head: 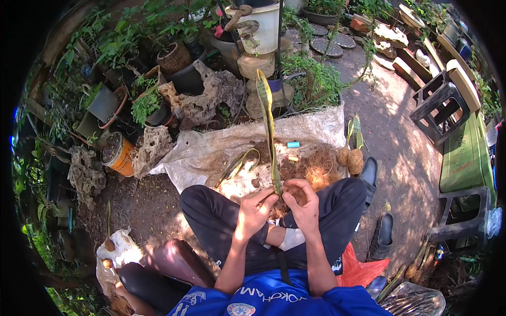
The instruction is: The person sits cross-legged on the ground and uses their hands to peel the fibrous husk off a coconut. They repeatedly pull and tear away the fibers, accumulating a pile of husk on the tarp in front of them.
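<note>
A tall, yellow-edged snake plant leaf [270,130] stands upright in front of me, its lower end between my hands. My left hand [254,211] pinches the leaf's base between thumb and forefinger. On the other side of the base, the thumb and forefinger of my right hand [303,205] meet it too. Below them lies a white woven sack [209,146] strewn with soil. A curled snake plant leaf [238,166] rests on it at left. A blue thread spool [293,144], a yellow spool [292,158] and loose coconut fibre [319,170] lie at right.
Two fibre-wrapped plant balls [355,161] stand by the sack's right edge, near a dark slide sandal [369,173]. Potted plants and porous rocks [203,93] line the back. Black plastic stools [440,110] are at right. Another person's arm [132,300] shows at lower left.
</note>
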### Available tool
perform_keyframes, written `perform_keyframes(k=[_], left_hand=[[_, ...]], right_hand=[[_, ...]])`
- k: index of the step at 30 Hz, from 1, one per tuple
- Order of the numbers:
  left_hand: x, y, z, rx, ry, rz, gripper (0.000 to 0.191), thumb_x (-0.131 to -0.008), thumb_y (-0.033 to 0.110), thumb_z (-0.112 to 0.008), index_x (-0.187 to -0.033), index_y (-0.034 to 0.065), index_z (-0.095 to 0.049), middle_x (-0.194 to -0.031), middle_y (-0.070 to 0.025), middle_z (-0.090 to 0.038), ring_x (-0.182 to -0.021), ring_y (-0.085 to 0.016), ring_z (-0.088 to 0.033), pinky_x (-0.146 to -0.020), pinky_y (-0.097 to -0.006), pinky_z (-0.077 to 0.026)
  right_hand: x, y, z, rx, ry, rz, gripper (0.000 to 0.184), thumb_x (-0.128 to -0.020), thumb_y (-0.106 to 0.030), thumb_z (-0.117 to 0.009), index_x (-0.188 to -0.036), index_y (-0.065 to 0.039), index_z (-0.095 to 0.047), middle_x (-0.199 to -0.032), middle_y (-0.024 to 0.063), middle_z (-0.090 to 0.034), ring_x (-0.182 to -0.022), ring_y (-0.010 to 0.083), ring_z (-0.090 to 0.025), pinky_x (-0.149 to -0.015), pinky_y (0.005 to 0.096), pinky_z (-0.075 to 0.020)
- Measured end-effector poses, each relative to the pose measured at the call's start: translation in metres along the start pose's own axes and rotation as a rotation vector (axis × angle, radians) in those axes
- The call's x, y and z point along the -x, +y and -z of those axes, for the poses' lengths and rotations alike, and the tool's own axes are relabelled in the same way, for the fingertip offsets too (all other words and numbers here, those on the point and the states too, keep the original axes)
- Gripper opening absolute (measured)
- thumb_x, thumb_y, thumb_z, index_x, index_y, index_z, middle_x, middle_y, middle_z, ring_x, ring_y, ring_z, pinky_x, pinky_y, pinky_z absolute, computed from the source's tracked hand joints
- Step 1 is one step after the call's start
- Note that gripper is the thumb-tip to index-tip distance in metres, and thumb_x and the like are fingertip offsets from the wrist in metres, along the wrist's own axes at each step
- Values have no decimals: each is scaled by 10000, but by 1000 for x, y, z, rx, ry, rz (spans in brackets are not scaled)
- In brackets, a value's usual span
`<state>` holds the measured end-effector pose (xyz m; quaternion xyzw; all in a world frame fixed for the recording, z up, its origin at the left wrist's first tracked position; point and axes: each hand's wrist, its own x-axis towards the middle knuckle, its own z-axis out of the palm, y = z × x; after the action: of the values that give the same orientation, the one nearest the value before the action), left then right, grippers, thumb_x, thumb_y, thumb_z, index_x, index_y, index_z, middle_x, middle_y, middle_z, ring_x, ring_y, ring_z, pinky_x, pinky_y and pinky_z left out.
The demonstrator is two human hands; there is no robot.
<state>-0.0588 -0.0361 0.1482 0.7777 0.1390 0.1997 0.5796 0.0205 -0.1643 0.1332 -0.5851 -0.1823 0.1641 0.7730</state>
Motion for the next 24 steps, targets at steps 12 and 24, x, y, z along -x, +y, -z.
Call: perform_keyframes(k=[12,24], left_hand=[[0,3,4,144,-149,-12,234,-874,32,-646,-1098,-34,-668,-905,-161,-705,-794,-163,-670,-713,-294,-527],[-1,14,2,143,-180,-18,202,-881,24,-643,-1073,-36,-668,-875,-129,-695,-780,-134,-647,-706,-268,-522]], right_hand=[[-1,3,6,-248,-185,-151,300,-896,-98,-677,-1159,-17,-560,-1011,14,-612,-912,69,-576,-781,223,-476],[4,14,6,-329,-196,-134,268,-915,-75,-648,-1160,-12,-561,-1052,14,-603,-940,67,-567,-786,214,-478]])
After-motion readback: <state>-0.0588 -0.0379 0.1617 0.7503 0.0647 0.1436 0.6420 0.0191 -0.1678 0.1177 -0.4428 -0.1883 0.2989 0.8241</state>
